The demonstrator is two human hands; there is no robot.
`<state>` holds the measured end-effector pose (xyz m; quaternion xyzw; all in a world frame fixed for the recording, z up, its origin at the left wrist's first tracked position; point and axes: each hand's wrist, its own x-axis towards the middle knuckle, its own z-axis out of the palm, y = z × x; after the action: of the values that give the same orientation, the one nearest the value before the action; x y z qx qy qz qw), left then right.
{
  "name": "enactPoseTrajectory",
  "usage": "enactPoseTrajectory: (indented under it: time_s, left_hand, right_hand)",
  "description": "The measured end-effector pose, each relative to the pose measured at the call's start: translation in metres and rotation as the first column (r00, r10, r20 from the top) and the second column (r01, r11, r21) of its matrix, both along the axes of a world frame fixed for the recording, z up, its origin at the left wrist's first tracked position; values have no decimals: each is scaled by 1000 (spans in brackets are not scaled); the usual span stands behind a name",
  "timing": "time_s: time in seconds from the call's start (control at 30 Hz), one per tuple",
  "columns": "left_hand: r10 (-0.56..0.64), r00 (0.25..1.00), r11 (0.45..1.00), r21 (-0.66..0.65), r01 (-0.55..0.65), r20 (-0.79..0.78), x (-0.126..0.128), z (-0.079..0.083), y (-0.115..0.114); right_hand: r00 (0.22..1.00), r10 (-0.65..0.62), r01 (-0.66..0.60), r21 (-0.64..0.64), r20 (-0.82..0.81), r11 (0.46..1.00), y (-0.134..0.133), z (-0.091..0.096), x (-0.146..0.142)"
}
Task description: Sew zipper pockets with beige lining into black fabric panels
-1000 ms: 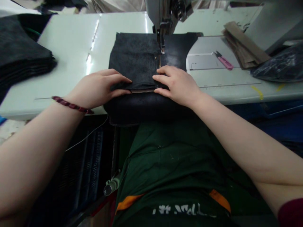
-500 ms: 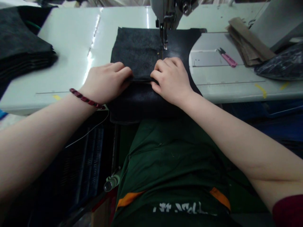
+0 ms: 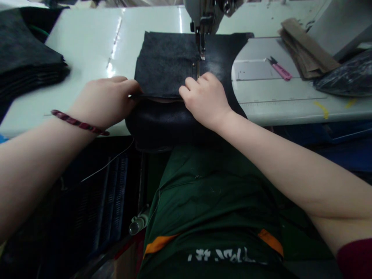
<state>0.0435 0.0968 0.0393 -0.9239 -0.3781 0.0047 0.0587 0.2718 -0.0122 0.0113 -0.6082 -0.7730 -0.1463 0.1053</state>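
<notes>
A dark denim piece [image 3: 165, 66] lies folded on the sewing table under the sewing machine's presser foot and needle [image 3: 201, 46], with a narrow pocket-like seam running towards the needle. My left hand [image 3: 106, 102] pinches the near folded edge of the denim at its left end, and a dark beaded bracelet [image 3: 78, 122] circles that wrist. My right hand [image 3: 205, 100] presses down on the denim close to the seam, with its fingers curled. The fabric under both palms is hidden.
A stack of dark denim pieces [image 3: 26, 58] sits at the left of the white sewing table [image 3: 87, 50]. To the right lie pink-handled snips [image 3: 280, 71], brown paper strips [image 3: 308, 48] and a dark plastic bag [image 3: 345, 77]. My green work top [image 3: 212, 201] fills the lower middle.
My left hand has slid leftward along the fold, and the fold's edge now lies flatter. My right hand has shifted slightly left. The denim stays under the needle.
</notes>
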Motion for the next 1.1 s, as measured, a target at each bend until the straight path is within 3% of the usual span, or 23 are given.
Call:
enactPoseTrajectory:
  time_s: [0.17, 0.37, 0.57, 0.73, 0.93, 1.1]
  left_hand:
    - [82, 996, 990, 117, -77, -36, 7, -4, -12]
    - [-38, 997, 999, 26, 40, -61, -8, -2, -12]
    - [85, 995, 995, 65, -81, -51, 5, -3, -18]
    - [100, 995, 990, 100, -99, -1, 13, -8, -18]
    - [-157, 977, 982, 82, 170, -146, -13, -12, -16]
    - [-301, 945, 945, -93, 313, 125, -47, -23, -12]
  right_hand:
    - [999, 9, -6, 74, -43, 997, 4, -8, -3]
    - [999, -14, 17, 65, -46, 998, 7, -5, -8]
    - [1000, 14, -13, 58, -15, 998, 10, -1, -9]
    - [998, 35, -35, -1, 43, 999, 11, 2, -11]
    - [980, 162, -149, -119, 114, 982, -2, 15, 5]
    - [975, 208, -220, -185, -81, 958, -23, 17, 45]
